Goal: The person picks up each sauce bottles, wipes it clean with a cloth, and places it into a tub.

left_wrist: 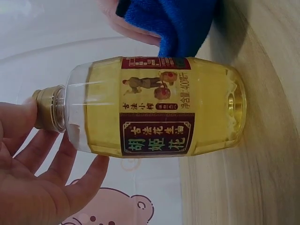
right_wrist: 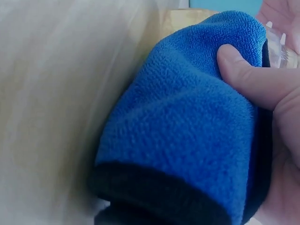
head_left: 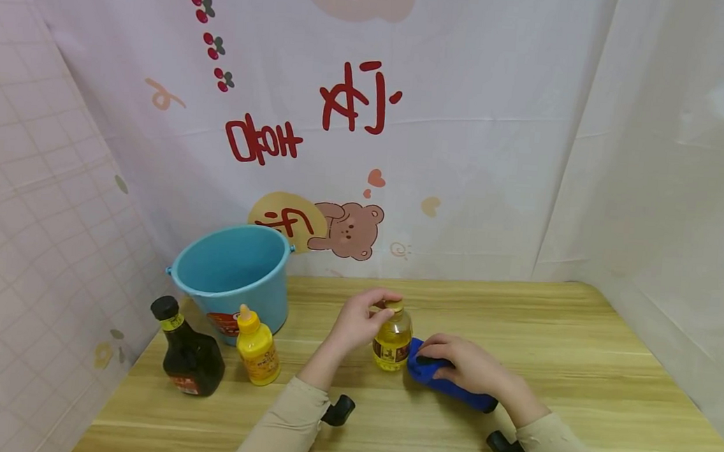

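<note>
A small bottle of yellow cooking oil [head_left: 393,347] with a gold cap and a dark red label stands upright on the table. My left hand [head_left: 359,319] holds it at the top, thumb and fingers about the cap; the left wrist view shows the fingertips by the cap and the bottle's shoulder. In my right hand [head_left: 464,363] is a folded blue cloth [right_wrist: 178,108] with a black edge, pinched with the thumb on top. The cloth lies against the bottle's right side in the head view and hides part of it in the right wrist view.
At the back left stands a light blue bucket [head_left: 271,297]. In front of it are a yellow squeeze bottle [head_left: 257,352] and a dark sauce bottle [head_left: 191,358] with a black cap. A printed white curtain [head_left: 468,156] hangs behind the wooden table [head_left: 579,367].
</note>
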`<state>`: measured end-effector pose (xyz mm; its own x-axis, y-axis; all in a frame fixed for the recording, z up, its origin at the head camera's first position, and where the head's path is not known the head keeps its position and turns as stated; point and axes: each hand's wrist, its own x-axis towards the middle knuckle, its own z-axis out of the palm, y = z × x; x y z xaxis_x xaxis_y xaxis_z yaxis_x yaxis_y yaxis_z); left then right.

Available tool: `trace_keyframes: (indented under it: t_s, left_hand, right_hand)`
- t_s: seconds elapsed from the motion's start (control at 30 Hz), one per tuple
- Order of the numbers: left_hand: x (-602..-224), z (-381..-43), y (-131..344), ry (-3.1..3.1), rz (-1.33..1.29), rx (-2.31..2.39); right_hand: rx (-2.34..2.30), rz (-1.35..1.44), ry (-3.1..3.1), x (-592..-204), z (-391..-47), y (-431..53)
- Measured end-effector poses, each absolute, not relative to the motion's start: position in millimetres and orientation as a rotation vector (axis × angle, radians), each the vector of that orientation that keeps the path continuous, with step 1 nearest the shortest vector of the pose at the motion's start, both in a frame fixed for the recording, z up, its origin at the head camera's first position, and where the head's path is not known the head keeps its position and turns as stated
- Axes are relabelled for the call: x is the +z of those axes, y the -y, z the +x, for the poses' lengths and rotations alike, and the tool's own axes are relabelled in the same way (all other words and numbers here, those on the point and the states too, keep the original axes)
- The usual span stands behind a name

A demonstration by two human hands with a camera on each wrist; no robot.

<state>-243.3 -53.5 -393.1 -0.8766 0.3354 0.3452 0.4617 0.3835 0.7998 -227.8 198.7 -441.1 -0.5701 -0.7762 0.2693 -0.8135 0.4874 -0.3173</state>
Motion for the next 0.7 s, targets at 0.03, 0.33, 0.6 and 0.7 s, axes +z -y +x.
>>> trace_keyframes:
  t_s: [0.03,0.33,0.6,0.7]
  left_hand:
    - [-394,-243,54,2.503,-0.731,-1.505]
    - [-399,-242,51,2.428,-0.617,-1.425]
    - [-398,-240,44,2.394,-0.512,-1.338]
    - [-398,-241,43,2.399,-0.523,-1.326]
  right_hand:
    - [0.642,1.404,2.626,-441,-228,-200]
    - [0.686,1.323,2.489,-425,-232,-210]
    - [0.722,1.256,2.365,-401,-237,-208]
    - [0.726,1.26,2.345,-393,-239,-205]
